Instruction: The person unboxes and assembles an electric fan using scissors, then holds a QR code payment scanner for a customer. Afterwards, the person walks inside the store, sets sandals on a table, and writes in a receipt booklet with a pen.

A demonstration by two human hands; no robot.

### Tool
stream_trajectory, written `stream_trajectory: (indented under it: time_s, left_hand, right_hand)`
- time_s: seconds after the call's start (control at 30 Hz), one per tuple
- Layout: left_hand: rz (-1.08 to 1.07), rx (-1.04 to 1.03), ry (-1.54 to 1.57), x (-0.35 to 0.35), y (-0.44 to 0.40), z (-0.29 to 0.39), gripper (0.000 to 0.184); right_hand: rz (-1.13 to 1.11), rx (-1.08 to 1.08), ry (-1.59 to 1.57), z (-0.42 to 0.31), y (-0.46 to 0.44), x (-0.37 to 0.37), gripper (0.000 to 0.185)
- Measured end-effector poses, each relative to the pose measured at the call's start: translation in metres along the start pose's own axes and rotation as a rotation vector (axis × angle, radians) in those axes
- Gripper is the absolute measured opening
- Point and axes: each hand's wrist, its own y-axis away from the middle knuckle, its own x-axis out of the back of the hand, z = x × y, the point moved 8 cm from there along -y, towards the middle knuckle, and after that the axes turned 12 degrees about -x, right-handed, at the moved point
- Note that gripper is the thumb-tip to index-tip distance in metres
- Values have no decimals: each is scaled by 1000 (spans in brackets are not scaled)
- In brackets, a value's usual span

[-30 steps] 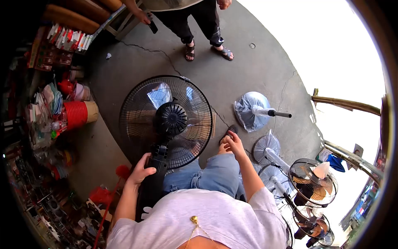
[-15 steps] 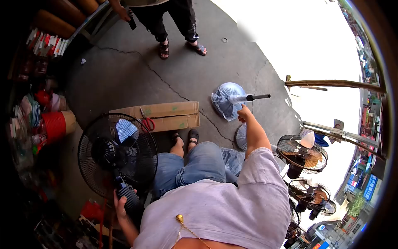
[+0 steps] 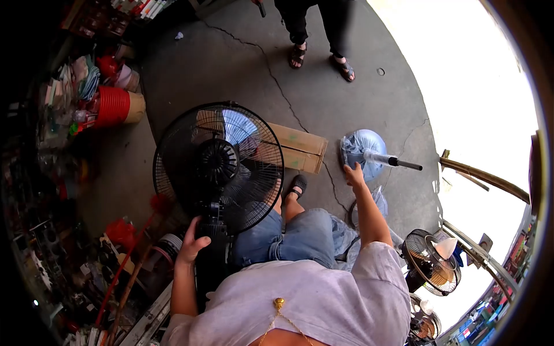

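My left hand is wrapped around the black neck housing below the head of a fan. The round wire cage is raised in front of my left side, and dark blades show inside it. My right hand stretches forward, thumb and fingers apart, at the near edge of a round fan base covered in clear plastic. A pole with a black end rises from that base. Whether my fingertips touch the plastic I cannot tell. Another plastic-covered base lies nearer, by my right forearm.
A flat cardboard box lies on the floor, partly behind the fan cage. A person in dark trousers and sandals stands ahead. Red tubs and mixed goods crowd the left. More standing fans are at the right.
The fan head has come up and right, now covering part of the box and the scissors on it. My right hand has moved from beside the pole to the base's left edge. The view has turned.
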Motion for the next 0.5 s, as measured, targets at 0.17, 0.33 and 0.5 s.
stream_trajectory:
  time_s: [0.17, 0.33, 0.5]
  left_hand:
    - [-266, 63, -194, -11, -50, -22, 79]
    - [-584, 92, -518, -20, -122, -15, 83]
    - [-862, 288, -586, 2, -200, -40, 84]
  right_hand:
    - [-595, 26, -441, -68, 58, -59, 70]
    - [-868, 58, -692, -82, 64, -71, 66]
    - [-643, -1, -793, -14, 63, -56, 59]
